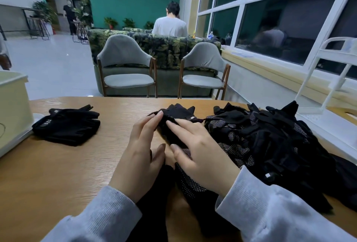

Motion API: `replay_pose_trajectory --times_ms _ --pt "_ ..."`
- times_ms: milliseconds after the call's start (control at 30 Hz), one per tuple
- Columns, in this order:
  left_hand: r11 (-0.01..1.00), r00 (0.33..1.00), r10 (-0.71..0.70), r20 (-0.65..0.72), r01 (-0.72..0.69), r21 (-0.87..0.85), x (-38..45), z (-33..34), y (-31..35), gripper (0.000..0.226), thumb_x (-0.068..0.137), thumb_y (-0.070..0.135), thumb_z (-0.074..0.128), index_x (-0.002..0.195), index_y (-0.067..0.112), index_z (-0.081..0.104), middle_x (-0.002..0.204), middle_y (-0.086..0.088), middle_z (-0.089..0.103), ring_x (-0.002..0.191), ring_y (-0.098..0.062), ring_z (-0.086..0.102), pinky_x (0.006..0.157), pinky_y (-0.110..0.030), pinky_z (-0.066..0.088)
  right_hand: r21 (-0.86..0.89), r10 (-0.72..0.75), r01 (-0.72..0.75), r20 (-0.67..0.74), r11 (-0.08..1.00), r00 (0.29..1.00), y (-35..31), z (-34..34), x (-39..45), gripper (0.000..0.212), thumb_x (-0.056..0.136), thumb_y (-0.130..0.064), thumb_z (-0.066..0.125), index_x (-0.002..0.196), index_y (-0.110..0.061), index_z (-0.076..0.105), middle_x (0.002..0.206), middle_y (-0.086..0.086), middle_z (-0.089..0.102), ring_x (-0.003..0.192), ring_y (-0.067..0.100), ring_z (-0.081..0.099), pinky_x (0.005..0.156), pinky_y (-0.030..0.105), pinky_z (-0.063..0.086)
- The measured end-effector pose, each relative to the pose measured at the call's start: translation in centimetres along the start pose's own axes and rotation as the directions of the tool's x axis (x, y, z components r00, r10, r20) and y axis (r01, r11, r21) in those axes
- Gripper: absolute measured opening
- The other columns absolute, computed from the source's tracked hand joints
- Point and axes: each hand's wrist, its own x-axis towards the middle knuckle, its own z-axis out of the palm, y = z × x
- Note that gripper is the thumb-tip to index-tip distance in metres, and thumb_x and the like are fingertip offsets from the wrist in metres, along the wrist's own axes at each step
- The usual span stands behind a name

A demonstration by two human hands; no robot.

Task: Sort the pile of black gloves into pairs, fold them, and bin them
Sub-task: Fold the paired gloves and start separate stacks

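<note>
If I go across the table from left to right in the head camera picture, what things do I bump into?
Pale bin → folded gloves → left hand → right hand → pile of gloves → white rack.

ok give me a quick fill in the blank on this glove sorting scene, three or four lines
1. The unsorted pile of gloves lies to the ____ of both hands.
2. The folded pair lies beside the pale ____ at the table's left edge.
3. The left hand and right hand press a glove flat on the ____ table.
4. Across the table stand two empty grey ____.

Missing words: right; bin; wooden; chairs
</note>
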Motion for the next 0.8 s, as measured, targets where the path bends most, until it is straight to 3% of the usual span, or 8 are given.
replay_pose_trajectory --times_ms 133,267,400,567,633,800 --pt "0.999 0.999 -0.037 -0.025 0.036 -0.012 0.2 -0.1 -0.5 0.064 0.078 0.009 0.054 0.136 0.033 0.039 0.114 0.011 0.044 0.108 0.01 0.043 0.082 -0.006 0.041 0.005 -0.042 0.042 -0.004 0.999 0.999 -0.1 0.1 0.2 0.048 0.087 -0.027 0.045 0.13 -0.009 0.054 0.125 0.006 0.058 0.111 0.012 0.043 0.101 0.01 0.021" --pt "0.998 0.996 -0.064 -0.061 0.063 -0.007 0.0 -0.2 -1.5 0.045 0.076 0.011 0.055 0.12 0.022 0.056 0.106 0.007 0.049 0.104 0.002 0.05 0.093 -0.017 0.042 0.019 -0.075 0.075 -0.005 0.997 0.997 0.5 0.4 0.2 0.039 0.083 -0.021 0.05 0.119 -0.014 0.062 0.112 0.0 0.064 0.102 0.012 0.049 0.095 0.016 0.033" --pt "0.994 0.992 -0.098 -0.073 0.095 -0.052 -0.1 -0.2 -2.3 0.027 0.073 0.011 0.058 0.092 0.03 0.059 0.1 0.011 0.049 0.097 -0.007 0.055 0.087 -0.019 0.046 0.015 -0.095 0.095 0.03 0.995 0.995 1.1 0.8 0.0 0.032 0.082 -0.022 0.051 0.11 -0.021 0.067 0.105 -0.008 0.067 0.097 0.013 0.053 0.087 0.027 0.043" --pt "0.972 0.993 -0.117 -0.014 0.111 -0.208 0.0 -0.6 -3.2 0.012 0.067 0.028 0.05 0.078 0.033 0.053 0.112 0.007 0.049 0.106 0.001 0.051 0.073 -0.007 0.045 0.026 -0.098 0.096 0.096 0.995 0.991 0.9 1.0 0.0 0.034 0.082 -0.028 0.054 0.115 -0.024 0.063 0.112 -0.01 0.064 0.104 0.009 0.053 0.092 0.028 0.045" --pt "0.951 0.99 -0.139 0.021 0.139 -0.278 0.2 -0.7 -3.8 0.012 0.065 0.028 0.049 0.076 0.032 0.051 0.119 0.007 0.048 0.115 -0.001 0.048 0.079 -0.01 0.044 0.025 -0.015 0.012 0.146 1.0 0.989 0.7 0.8 0.3 0.038 0.083 -0.03 0.061 0.12 -0.022 0.056 0.115 -0.009 0.061 0.107 0.008 0.051 0.095 0.026 0.04" --pt "0.958 0.995 -0.095 0.025 0.098 -0.27 0.9 -1.0 -4.9 0.006 0.071 0.027 0.051 0.076 0.031 0.05 0.126 0.009 0.047 0.122 -0.01 0.046 0.091 -0.017 0.04 0.022 0.145 -0.159 0.295 0.987 0.944 -0.1 0.4 2.1 0.057 0.082 -0.048 0.065 0.129 -0.028 0.039 0.124 -0.016 0.051 0.113 -0.001 0.047 0.091 0.015 0.035"
